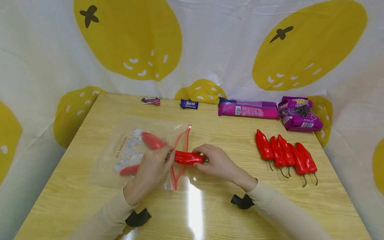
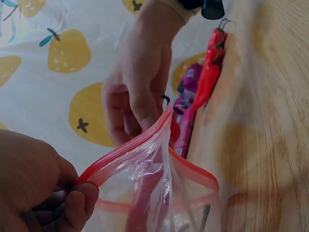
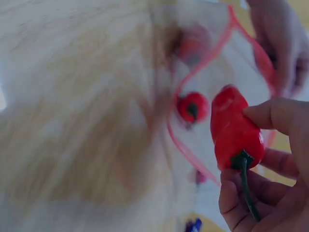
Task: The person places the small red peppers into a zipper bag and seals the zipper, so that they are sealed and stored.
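A clear zip bag (image 1: 105, 160) with a red zip edge (image 2: 123, 151) lies on the table, two red peppers (image 1: 152, 140) inside it. The left hand (image 1: 153, 166) pinches the bag's rim and lifts one side, so its mouth gapes. Between finger and thumb, the right hand (image 1: 218, 162) grips another red pepper (image 3: 236, 128) near its green stem. That pepper's tip points left into the bag's mouth. Its far part is partly hidden by the left hand in the head view.
Several red peppers (image 1: 286, 155) lie in a row at the right. Along the back edge are a lollipop (image 1: 151, 101), a small blue wrapped sweet (image 1: 189, 104), a long purple packet (image 1: 248, 108) and a bulky purple bag (image 1: 300, 114). A patterned cloth hangs behind.
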`<move>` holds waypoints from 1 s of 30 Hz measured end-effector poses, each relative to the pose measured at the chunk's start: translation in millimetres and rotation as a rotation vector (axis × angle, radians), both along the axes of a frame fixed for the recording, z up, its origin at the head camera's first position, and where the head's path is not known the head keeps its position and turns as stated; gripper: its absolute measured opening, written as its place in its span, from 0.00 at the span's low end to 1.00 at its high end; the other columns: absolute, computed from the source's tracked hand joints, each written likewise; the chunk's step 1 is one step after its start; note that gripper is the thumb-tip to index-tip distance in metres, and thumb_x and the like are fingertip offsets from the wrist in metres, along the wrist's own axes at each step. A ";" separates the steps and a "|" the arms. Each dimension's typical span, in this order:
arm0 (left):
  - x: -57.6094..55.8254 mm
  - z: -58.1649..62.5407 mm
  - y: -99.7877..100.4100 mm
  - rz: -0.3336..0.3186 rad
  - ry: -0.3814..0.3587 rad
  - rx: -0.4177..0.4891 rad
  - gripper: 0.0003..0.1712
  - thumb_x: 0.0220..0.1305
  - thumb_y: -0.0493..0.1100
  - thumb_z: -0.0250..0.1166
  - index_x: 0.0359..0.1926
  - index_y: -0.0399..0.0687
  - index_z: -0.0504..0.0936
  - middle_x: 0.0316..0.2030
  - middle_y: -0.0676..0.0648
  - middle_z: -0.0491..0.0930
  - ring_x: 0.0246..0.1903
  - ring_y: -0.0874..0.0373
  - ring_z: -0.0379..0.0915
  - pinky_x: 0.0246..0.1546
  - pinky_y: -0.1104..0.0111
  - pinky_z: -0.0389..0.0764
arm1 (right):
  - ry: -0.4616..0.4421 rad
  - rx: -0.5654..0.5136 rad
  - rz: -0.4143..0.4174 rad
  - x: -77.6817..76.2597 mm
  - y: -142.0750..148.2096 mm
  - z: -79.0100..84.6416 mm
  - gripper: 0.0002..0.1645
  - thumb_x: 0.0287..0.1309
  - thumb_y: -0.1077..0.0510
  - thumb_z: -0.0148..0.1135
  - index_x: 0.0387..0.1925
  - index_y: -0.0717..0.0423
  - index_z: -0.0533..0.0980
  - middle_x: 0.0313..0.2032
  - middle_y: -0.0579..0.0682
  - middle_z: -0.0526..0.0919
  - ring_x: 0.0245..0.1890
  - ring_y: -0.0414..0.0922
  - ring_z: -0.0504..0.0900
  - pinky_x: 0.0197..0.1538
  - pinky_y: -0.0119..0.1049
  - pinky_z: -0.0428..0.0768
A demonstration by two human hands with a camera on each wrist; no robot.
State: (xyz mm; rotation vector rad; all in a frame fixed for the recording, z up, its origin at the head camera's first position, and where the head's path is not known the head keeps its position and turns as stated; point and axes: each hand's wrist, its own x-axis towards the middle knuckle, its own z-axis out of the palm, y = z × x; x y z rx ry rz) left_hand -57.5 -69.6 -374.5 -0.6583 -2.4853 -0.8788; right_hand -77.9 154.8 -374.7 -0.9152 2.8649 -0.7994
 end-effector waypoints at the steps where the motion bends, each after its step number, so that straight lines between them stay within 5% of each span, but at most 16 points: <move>1: 0.4 -0.1 0.2 -0.002 -0.002 0.001 0.03 0.54 0.34 0.65 0.31 0.40 0.81 0.17 0.53 0.75 0.12 0.68 0.59 0.12 0.81 0.62 | 0.009 0.003 0.023 -2.6 -8.8 -4.0 0.19 0.49 0.51 0.65 0.45 0.48 0.77 0.36 0.39 0.79 0.30 0.34 0.74 0.32 0.26 0.73; 8: 0.9 -2.3 1.2 -0.019 0.027 0.013 0.03 0.57 0.35 0.62 0.31 0.40 0.81 0.18 0.53 0.75 0.14 0.68 0.60 0.13 0.81 0.63 | -0.065 -0.104 0.119 -16.8 -54.5 -27.7 0.13 0.53 0.54 0.65 0.42 0.52 0.78 0.35 0.44 0.80 0.33 0.39 0.77 0.38 0.28 0.74; 18: 0.9 -2.2 1.5 0.012 0.063 -0.001 0.05 0.54 0.36 0.65 0.33 0.38 0.82 0.18 0.52 0.77 0.14 0.66 0.61 0.15 0.78 0.65 | -0.090 -0.131 0.092 -23.3 -79.7 -42.7 0.10 0.49 0.64 0.61 0.37 0.56 0.78 0.33 0.46 0.80 0.34 0.37 0.77 0.39 0.27 0.74; 25: -0.4 -0.2 0.3 0.018 0.060 -0.001 0.02 0.53 0.35 0.65 0.30 0.40 0.81 0.17 0.53 0.75 0.14 0.67 0.62 0.14 0.79 0.65 | 0.047 -0.162 0.071 -14.6 -34.9 -18.9 0.12 0.53 0.64 0.59 0.42 0.58 0.78 0.38 0.49 0.80 0.34 0.40 0.79 0.38 0.29 0.77; 30: -1.1 1.9 -1.9 0.000 0.062 0.025 0.02 0.53 0.34 0.65 0.29 0.39 0.81 0.16 0.53 0.75 0.13 0.68 0.61 0.14 0.80 0.65 | 0.213 -0.062 -0.117 -10.7 41.8 -4.0 0.14 0.51 0.65 0.60 0.42 0.60 0.78 0.39 0.52 0.80 0.31 0.43 0.80 0.32 0.36 0.79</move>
